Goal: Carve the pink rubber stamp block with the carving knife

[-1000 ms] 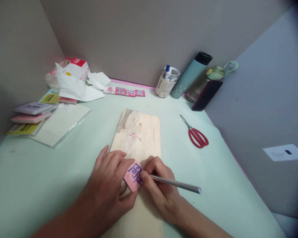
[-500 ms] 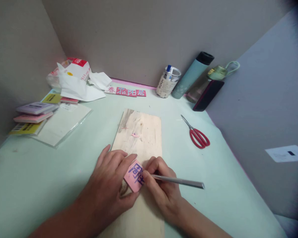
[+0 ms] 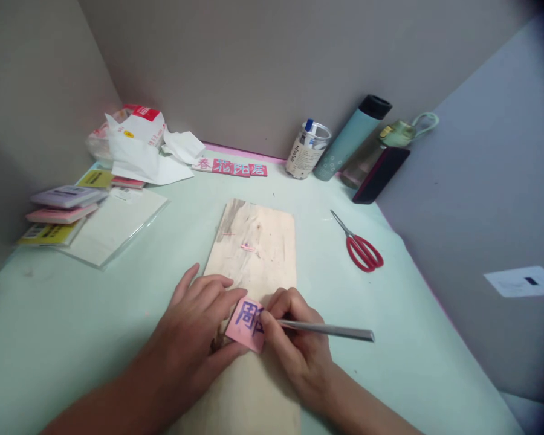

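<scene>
I see the pink rubber block point(image 3: 245, 324), inked with a purple character, lying tilted on the near part of the wooden board point(image 3: 263, 241), which sits on the pale green worktop point(image 3: 72, 314); my left hand point(image 3: 194, 338) pins the block, fingers curled along its left edge and thumb beneath it, a closed grip on the block; my right hand point(image 3: 294, 344) is closed pen-fashion round the metal carving tool point(image 3: 326, 330), its tip hidden at the block's right edge, its handle pointing right; a pink shaving point(image 3: 247, 247) rests further up the board; red scissors point(image 3: 360, 249) lie well apart to the right; a jar point(image 3: 304, 152), a teal bottle point(image 3: 351, 138) and a dark phone point(image 3: 381, 174) stand by the back wall; finished pink stamps point(image 3: 231, 167) line the far edge; stacked packets point(image 3: 61, 208) sit far left.
</scene>
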`<state>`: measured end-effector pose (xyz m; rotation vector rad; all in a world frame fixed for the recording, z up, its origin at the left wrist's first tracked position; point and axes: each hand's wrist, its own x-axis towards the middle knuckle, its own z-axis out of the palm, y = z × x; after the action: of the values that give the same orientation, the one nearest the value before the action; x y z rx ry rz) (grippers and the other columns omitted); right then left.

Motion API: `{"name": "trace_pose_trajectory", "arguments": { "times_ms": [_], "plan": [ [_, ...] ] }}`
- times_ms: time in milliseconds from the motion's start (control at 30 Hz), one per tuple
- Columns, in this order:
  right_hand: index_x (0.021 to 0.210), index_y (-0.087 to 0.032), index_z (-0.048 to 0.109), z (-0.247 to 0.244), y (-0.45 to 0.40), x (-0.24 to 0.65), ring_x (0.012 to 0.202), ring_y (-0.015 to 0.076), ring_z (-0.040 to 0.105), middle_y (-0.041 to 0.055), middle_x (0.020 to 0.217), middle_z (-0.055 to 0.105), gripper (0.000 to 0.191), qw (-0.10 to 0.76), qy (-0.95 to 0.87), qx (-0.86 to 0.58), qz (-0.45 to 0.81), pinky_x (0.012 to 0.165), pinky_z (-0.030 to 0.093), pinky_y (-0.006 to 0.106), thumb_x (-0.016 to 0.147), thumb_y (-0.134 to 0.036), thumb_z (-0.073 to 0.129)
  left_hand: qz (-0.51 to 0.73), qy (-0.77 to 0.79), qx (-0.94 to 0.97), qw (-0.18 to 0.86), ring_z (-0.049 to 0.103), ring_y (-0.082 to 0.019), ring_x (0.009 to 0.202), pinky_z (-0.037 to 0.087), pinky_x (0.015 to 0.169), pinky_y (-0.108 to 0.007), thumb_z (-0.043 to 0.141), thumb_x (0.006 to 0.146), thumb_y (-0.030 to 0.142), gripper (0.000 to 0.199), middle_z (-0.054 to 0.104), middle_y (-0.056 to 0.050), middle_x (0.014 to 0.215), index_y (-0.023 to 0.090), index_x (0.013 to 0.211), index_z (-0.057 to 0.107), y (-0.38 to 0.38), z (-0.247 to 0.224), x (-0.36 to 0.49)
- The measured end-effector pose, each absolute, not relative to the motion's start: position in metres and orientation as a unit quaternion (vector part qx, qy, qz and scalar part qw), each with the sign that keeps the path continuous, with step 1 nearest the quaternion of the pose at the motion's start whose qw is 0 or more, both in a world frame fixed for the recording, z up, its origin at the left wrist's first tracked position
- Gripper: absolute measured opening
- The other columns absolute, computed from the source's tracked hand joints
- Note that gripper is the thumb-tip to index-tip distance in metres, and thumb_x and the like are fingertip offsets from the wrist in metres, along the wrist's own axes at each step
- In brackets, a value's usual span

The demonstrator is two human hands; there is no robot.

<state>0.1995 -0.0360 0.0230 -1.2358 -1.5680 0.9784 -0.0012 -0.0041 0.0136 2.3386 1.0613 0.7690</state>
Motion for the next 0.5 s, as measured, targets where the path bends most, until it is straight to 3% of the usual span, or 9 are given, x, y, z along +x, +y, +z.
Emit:
{"name": "trace_pose_trajectory", "arguments": {
  "times_ms": [233, 367, 500],
  "plan": [
    [0.083, -0.024, 0.043, 0.03, -0.039, 0.199, 0.063, 0.0154, 0.049, -0.0009, 0.073, 0.055, 0.021, 0.402, -0.672, -0.505, 0.362, 0.059, 0.037, 0.031, 0.102, -0.019, 0.049, 0.264, 0.411, 0.846, 0.216, 0.058, -0.031, 0.118, 0.021, 0.118, -0.062, 0.072, 0.086, 0.026, 0.037, 0.066, -0.005, 0.11, 0.024, 0.118, 0.052, -0.006, 0.022, 0.004],
    [0.083, -0.024, 0.041, 0.037, -0.038, 0.198, 0.062, 0.0153, 0.048, -0.0007, 0.074, 0.054, 0.02, 0.378, -0.701, -0.503, 0.337, 0.058, 0.036, 0.03, 0.101, -0.018, 0.048, 0.284, 0.419, 0.839, 0.201, 0.06, -0.03, 0.113, 0.022, 0.117, -0.063, 0.067, 0.087, 0.027, 0.023, 0.065, -0.004, 0.102, 0.023, 0.106, 0.054, -0.006, 0.024, 0.008],
    [0.083, -0.024, 0.041, 0.033, -0.038, 0.198, 0.064, 0.0158, 0.049, -0.0006, 0.075, 0.054, 0.02, 0.384, -0.691, -0.5, 0.355, 0.059, 0.037, 0.031, 0.101, -0.019, 0.048, 0.289, 0.42, 0.835, 0.206, 0.06, -0.03, 0.112, 0.022, 0.118, -0.062, 0.068, 0.087, 0.029, 0.022, 0.065, -0.003, 0.1, 0.024, 0.104, 0.055, -0.007, 0.022, 0.007]
  ]
}}
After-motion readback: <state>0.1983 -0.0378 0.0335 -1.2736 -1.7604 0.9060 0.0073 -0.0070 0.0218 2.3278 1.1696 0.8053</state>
